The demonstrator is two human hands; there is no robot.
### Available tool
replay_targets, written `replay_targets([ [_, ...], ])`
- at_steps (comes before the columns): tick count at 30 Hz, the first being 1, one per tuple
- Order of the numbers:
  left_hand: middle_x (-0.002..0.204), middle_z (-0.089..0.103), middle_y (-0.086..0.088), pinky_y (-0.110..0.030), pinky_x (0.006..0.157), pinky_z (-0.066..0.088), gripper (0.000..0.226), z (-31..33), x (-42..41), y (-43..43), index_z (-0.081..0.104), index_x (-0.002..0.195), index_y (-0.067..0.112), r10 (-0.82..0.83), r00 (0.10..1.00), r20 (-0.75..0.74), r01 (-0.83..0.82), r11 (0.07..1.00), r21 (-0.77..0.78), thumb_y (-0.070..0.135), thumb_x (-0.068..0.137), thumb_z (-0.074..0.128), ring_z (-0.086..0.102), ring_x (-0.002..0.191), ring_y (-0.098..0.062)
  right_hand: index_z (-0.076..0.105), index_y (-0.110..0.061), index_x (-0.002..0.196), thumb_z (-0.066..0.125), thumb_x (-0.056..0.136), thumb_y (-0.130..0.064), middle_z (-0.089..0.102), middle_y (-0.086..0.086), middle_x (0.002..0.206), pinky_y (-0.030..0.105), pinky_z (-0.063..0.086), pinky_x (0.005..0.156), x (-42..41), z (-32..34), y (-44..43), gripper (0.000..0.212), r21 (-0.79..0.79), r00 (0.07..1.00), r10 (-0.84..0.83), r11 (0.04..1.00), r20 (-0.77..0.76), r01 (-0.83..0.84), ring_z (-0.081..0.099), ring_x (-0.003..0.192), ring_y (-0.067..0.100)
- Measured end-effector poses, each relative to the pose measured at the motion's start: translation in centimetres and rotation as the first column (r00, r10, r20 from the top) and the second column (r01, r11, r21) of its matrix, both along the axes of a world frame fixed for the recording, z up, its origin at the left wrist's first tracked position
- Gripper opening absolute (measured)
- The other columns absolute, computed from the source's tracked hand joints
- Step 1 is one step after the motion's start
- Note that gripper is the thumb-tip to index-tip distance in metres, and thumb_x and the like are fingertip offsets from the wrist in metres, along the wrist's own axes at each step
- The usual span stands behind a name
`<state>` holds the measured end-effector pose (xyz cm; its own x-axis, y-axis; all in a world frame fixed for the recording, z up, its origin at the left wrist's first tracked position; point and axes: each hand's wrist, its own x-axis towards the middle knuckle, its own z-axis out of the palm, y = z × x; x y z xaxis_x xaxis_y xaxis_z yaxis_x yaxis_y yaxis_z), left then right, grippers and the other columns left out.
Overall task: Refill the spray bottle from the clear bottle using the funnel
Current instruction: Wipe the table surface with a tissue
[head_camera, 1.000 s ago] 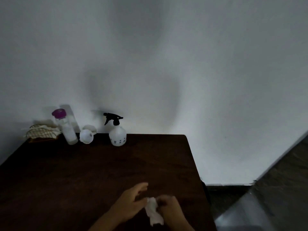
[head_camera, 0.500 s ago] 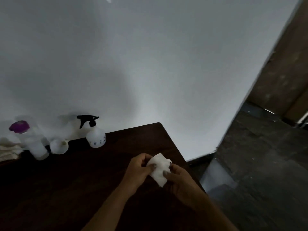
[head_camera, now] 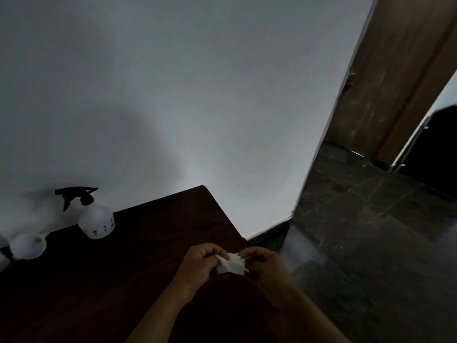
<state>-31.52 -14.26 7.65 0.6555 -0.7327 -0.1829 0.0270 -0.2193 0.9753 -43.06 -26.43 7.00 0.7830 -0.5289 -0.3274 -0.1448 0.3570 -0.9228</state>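
Over the table's (head_camera: 148,243) right edge, near its front, the left hand (head_camera: 200,264) and the right hand (head_camera: 267,267) met around a crumpled white tissue (head_camera: 231,265). Both hands were closed in a pinch. The left hand's fingers curled onto the tissue's left side, and the right hand's fingers curled onto its right side. The tissue sat between them, its creased corners sticking out toward the right. Whether it cleared the table top could not be told. Both bare forearms ran in from the bottom of the view, crossing the table's front right part.

At the table's back edge, left of its middle, the spray bottle (head_camera: 96,219) stood upright against the wall (head_camera: 197,95), well apart from the hands. Its black trigger head was on, nozzle pointing left, and its white body bore a band of small dark marks near the base. Just left of it on the table lay the funnel (head_camera: 28,245), pale and blurred, its narrow end toward the spray bottle. How it rested could not be told. At the table's far left, a pale sliver (head_camera: 3,261) was cut by the frame edge, too little to identify.

Right of the table, dark floor (head_camera: 358,243) spread toward a brown door (head_camera: 395,82).
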Motion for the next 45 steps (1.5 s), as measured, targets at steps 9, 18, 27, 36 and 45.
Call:
replay_targets([
  [9,0.085,0.068,0.005,-0.018,0.065,0.051,0.024,-2.6,0.2,-10.6,0.070,0.079,0.021,0.121,0.973,0.197,-0.150,0.979,0.140,-0.002,0.075,0.064,0.063,0.075,-0.006,0.072,-0.008,0.064,0.058,0.084,0.003,0.068,0.018,0.074,0.035,0.055,0.059,2.7,-3.5,-11.8,0.026,0.028,0.995,0.043,0.999,-0.087,-0.040,0.065,0.071,0.031],
  [18,0.082,0.063,-0.005,-0.025,0.055,0.054,0.037,-5.7,-0.2,-22.8,0.053,0.086,0.028,0.415,0.895,0.160,-0.441,0.878,0.188,0.004,0.069,0.075,0.064,0.073,-0.017,0.052,-0.015,0.097,0.073,0.073,0.001,0.058,0.004,0.089,0.023,0.054,0.055,4.6,-6.1,-24.3,0.036,-0.251,0.971,0.092,0.957,-0.218,-0.147,0.061,0.074,0.014],
  [27,0.075,0.062,0.001,-0.031,0.062,0.054,0.027,-7.8,-0.6,-28.4,0.051,0.075,0.024,0.535,0.784,0.315,-0.609,0.760,0.225,0.009,0.071,0.072,0.062,0.072,-0.016,0.062,-0.030,0.070,0.070,0.072,0.001,0.064,-0.005,0.079,0.020,0.050,0.067,5.5,-9.1,-27.8,0.032,-0.581,0.990,0.067,0.805,-0.122,-0.125,0.060,0.072,0.005],
  [36,0.084,0.068,0.009,-0.014,0.071,0.049,0.006,-11.7,2.9,-33.9,0.064,0.087,0.026,0.537,0.835,0.118,-0.548,0.799,0.248,0.021,0.084,0.062,0.064,0.082,-0.005,0.070,-0.009,0.098,0.058,0.075,-0.004,0.061,-0.010,0.095,-0.003,0.036,0.081,9.5,-13.5,-30.7,0.027,-0.744,0.988,0.150,0.658,-0.029,-0.121,0.055,0.092,-0.004],
  [45,0.098,0.066,0.016,-0.007,0.074,0.046,0.034,-19.8,6.0,-37.2,0.060,0.098,0.033,0.557,0.826,-0.088,-0.521,0.814,0.255,0.002,0.088,0.050,0.061,0.094,0.002,0.061,-0.005,0.118,0.046,0.082,-0.013,0.060,0.010,0.122,0.012,0.034,0.096,14.2,-21.6,-33.8,0.040,-0.791,0.931,0.311,0.513,-0.189,-0.332,0.049,0.112,0.009],
])
